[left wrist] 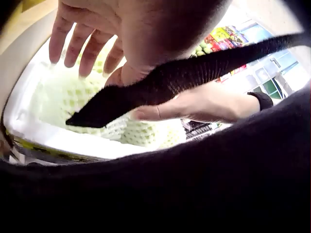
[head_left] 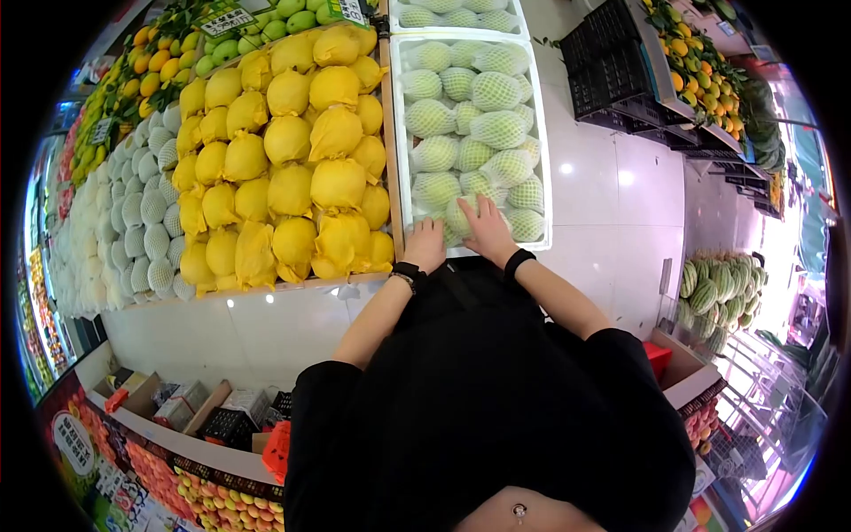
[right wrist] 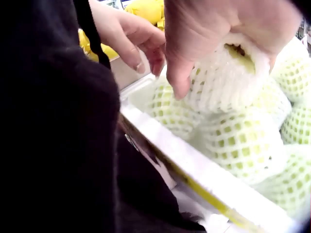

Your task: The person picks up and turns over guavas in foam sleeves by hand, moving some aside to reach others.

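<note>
A white foam tray (head_left: 547, 208) full of green fruits in white foam nets lies before me. At its near end, my right hand (head_left: 488, 232) reaches over the fruit. In the right wrist view its thumb and fingers curl round one foam-netted green fruit (right wrist: 221, 90), whose brown-marked end shows through the net opening. My left hand (head_left: 426, 246) is at the tray's near left corner, its fingers extended over the netted fruit. The left wrist view shows those fingers (left wrist: 77, 48) loosely spread, with nothing gripped; a black strap crosses in front of the palm.
Left of the tray, a wooden-edged display holds yellow-wrapped fruits (head_left: 290, 142), with white-netted fruits (head_left: 133, 208) beyond. Black crates (head_left: 607, 62) stand at the right, near a pile of watermelons (head_left: 722, 288). Another foam tray (head_left: 523, 18) adjoins the far end.
</note>
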The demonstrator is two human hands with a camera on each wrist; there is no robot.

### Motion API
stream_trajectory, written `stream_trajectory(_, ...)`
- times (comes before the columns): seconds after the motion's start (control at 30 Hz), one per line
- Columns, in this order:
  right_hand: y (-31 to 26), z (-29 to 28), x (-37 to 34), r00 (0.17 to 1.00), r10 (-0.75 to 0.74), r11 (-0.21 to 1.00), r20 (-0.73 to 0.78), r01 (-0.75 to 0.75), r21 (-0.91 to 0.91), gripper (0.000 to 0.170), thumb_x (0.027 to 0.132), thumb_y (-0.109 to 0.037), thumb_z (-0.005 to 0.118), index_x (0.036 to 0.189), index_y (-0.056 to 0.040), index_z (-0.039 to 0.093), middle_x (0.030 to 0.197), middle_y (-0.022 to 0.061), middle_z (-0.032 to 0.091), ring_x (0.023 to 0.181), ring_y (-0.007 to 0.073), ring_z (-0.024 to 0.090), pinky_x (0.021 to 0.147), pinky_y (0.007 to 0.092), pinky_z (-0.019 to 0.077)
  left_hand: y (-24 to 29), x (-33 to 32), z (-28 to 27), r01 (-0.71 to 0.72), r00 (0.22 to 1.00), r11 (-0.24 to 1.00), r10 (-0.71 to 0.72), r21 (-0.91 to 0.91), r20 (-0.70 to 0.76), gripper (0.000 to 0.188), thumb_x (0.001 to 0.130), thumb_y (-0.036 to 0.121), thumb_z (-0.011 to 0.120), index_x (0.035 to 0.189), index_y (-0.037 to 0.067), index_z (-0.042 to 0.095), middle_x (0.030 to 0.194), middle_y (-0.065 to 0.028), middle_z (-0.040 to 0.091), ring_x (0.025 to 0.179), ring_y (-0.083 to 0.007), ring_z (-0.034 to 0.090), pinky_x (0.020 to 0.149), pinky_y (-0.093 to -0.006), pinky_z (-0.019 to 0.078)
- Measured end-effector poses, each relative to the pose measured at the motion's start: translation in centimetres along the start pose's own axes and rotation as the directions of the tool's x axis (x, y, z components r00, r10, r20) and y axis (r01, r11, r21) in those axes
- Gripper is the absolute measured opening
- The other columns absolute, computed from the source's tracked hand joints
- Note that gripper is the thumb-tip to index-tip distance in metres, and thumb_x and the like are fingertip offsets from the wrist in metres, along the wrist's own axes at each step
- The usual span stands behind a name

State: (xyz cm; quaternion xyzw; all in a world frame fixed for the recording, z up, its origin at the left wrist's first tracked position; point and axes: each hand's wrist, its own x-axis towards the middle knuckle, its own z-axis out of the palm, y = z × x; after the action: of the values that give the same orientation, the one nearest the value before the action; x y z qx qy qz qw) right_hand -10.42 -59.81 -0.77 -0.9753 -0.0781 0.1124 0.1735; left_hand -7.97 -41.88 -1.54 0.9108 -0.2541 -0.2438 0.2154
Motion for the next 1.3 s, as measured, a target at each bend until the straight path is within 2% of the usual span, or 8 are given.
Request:
stream_trajectory(0.1,-0.7,-1.1,0.5,0.985,0.155,0.982,0.071,-0.161,0.1,0.088,0.055,-0.028,0.076,0.129,-0.0104,0.032,0.121,0.0242,0.037,0.112,0.0413,0.038,0.094,0.0421,0.0352,-0.4,0.8,0.3,-0.081,0.973,0.996,0.07,-0.043,-0.221,0.05,0.066,0.007,0.057,0.112,0.0,0.04,0.104,-0.0174,0.047,0.1,-0.0337,0.046,0.081,-0.0419,0.0416)
stream_trajectory(0.37,0.2,-0.1,3.6,0.823,0.568,0.64,0.011,-0.45,0.623,0.08,0.062,-0.033,0.075,0.124,-0.0019,0.035,0.116,0.0198,0.049,0.1,0.0271,0.054,0.08,0.0331,0.0456,-3.1,2.2,1.3,-0.162,0.987,0.987,0.162,-0.005,0.023,0.05,0.063,0.012,0.058,0.11,0.002,0.044,0.105,-0.0168,0.048,0.1,-0.0325,0.047,0.081,-0.0413,0.0377)
stream_trajectory(0.47,-1.3,-1.9,7.8,0.697,0.707,0.3,0.118,-0.446,0.843,0.08,0.062,-0.033,0.075,0.122,0.002,0.035,0.11,0.017,0.052,0.099,0.0268,0.053,0.082,0.0336,0.0443,-2.6,2.4,0.7,-0.126,0.988,0.992,0.125,0.009,0.087,0.055,0.062,0.017,0.06,0.112,0.002,0.043,0.106,-0.0163,0.048,0.101,-0.0322,0.047,0.082,-0.0413,0.0372)
stream_trajectory(0.5,-1.4,-1.6,9.2,0.659,0.729,0.072,0.187,-0.345,0.936,0.081,0.064,-0.035,0.073,0.124,0.0005,0.032,0.112,0.015,0.049,0.097,0.026,0.052,0.078,0.0357,0.0461,-2.5,2.6,0.5,-0.11,0.985,0.994,0.11,-0.008,0.133,0.059,0.061,0.02,0.062,0.114,0.002,0.043,0.107,-0.0163,0.048,0.101,-0.0323,0.048,0.083,-0.0414,0.0368)
stream_trajectory(0.6,-2.1,-2.2,12.0,0.589,0.741,-0.263,0.323,-0.189,0.946,0.073,0.071,-0.032,0.07,0.125,-0.0031,0.03,0.116,0.0158,0.046,0.101,0.0278,0.051,0.078,0.0425,0.0462,-2.9,2.2,0.7,-0.131,0.986,0.991,0.133,-0.022,0.103,0.062,0.062,0.023,0.061,0.117,0.003,0.041,0.106,-0.0172,0.047,0.101,-0.0334,0.048,0.084,-0.0421,0.0372)
stream_trajectory(0.87,1.0,-1.5,8.2,0.773,0.425,-0.426,0.47,-0.288,0.858,0.055,0.084,-0.034,0.056,0.126,-0.0058,0.033,0.115,0.0101,0.049,0.103,0.0243,0.05,0.082,0.0371,0.0439,-2.3,2.8,0.2,-0.094,0.979,0.994,0.084,0.049,0.189,0.069,0.064,0.032,0.065,0.122,0.004,0.038,0.106,-0.0168,0.051,0.102,-0.0314,0.048,0.087,-0.046,0.0327)
stream_trajectory(1.13,1.8,-3.7,-2.9,0.679,0.303,-0.193,0.669,-0.644,0.74,0.036,0.088,-0.023,0.049,0.116,-0.002,0.044,0.105,0.0149,0.057,0.095,0.0227,0.057,0.08,0.0319,0.0468,-0.1,3.1,3.5,0.033,0.998,0.959,-0.046,0.282,0.037,0.081,0.066,0.046,0.066,0.126,0.003,0.033,0.11,-0.0201,0.046,0.101,-0.0346,0.046,0.087,-0.0488,0.0282)
stream_trajectory(1.3,3.8,-4.1,-6.6,0.642,0.498,-0.16,0.583,-0.593,0.789,0.036,0.085,-0.022,0.049,0.114,-0.0009,0.046,0.101,0.0124,0.058,0.092,0.0208,0.058,0.078,0.0296,0.0469,0.4,3.5,4.5,0.112,0.994,0.964,-0.112,0.241,-0.014,0.083,0.063,0.04,0.069,0.128,0.006,0.032,0.109,-0.0219,0.045,0.1,-0.0381,0.044,0.09,-0.048,0.0271)
